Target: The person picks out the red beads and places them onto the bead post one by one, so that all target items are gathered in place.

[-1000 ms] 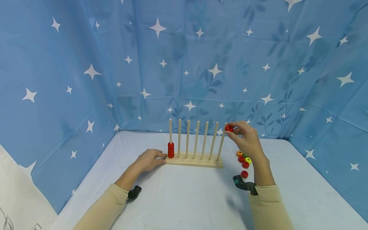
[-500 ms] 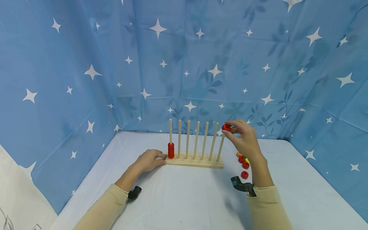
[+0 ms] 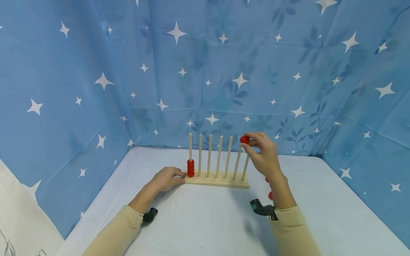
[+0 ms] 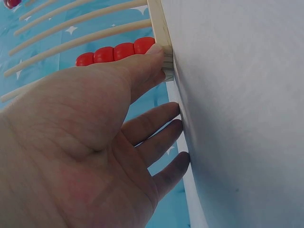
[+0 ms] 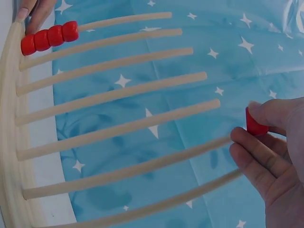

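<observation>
A wooden abacus (image 3: 217, 180) with several upright pegs stands on the white table. Red beads (image 3: 190, 169) are stacked on its leftmost peg; the other pegs carry none. My left hand (image 3: 164, 179) pinches the left end of the base between thumb and index finger, its other fingertips against the tabletop in the left wrist view. Raised at the right, my right hand (image 3: 262, 153) pinches a red bead (image 3: 245, 139) between thumb and fingers. That bead is level with the peg tops, near the second peg from the right, whose tip the fingers hide in the right wrist view.
Loose red beads (image 3: 270, 195) lie on the table right of the abacus, partly hidden by my right forearm. A blue curtain (image 3: 208, 71) with white stars hangs behind and along both sides of the white table (image 3: 198, 217).
My right hand has moved left with the red bead, from the rightmost peg's top towards the second from the right. Its forearm now covers more of the loose beads. The left hand stays put.
</observation>
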Tool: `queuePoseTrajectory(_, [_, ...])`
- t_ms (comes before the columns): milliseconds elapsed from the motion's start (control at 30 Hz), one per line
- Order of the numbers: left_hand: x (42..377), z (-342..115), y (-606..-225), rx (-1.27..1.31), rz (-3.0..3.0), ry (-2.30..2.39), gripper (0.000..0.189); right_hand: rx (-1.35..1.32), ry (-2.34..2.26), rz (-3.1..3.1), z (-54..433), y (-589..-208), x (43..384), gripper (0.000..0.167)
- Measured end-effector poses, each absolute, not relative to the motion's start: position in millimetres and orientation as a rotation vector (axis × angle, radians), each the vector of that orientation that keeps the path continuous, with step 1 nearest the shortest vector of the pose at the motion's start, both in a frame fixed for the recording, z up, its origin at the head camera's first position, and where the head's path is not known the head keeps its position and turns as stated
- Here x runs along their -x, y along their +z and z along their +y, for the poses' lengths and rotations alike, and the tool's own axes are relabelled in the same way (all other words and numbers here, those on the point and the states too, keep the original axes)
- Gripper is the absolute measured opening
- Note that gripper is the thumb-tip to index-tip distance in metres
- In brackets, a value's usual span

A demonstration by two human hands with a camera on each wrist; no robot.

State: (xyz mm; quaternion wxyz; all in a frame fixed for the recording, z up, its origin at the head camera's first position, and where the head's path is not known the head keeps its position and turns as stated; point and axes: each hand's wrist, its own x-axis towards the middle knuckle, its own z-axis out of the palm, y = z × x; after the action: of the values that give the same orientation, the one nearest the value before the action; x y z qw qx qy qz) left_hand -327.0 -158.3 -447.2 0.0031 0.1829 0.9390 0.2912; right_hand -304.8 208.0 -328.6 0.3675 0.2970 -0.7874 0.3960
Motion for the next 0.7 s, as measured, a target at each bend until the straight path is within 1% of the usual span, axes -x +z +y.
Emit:
queuePoseTrajectory(200, [326.6, -157.4, -447.4, -0.559, 2.942, 0.910, 0.030, -0.793, 1.072, -2.003, 197.8, -330.7, 305.7, 0.035])
queuePoseTrajectory(467, [326.8, -158.0, -447.5, -0.571, 2.941, 0.904, 0.030, -0.789, 1.041, -1.968, 177.4, -333.6, 308.7, 0.037])
queuePoseTrajectory(700, [327.4, -158.4, -447.1, -0.582, 2.943, 0.901, 0.029, -0.788, 1.054, -1.929, 150.2, -320.0, 290.9, 0.029])
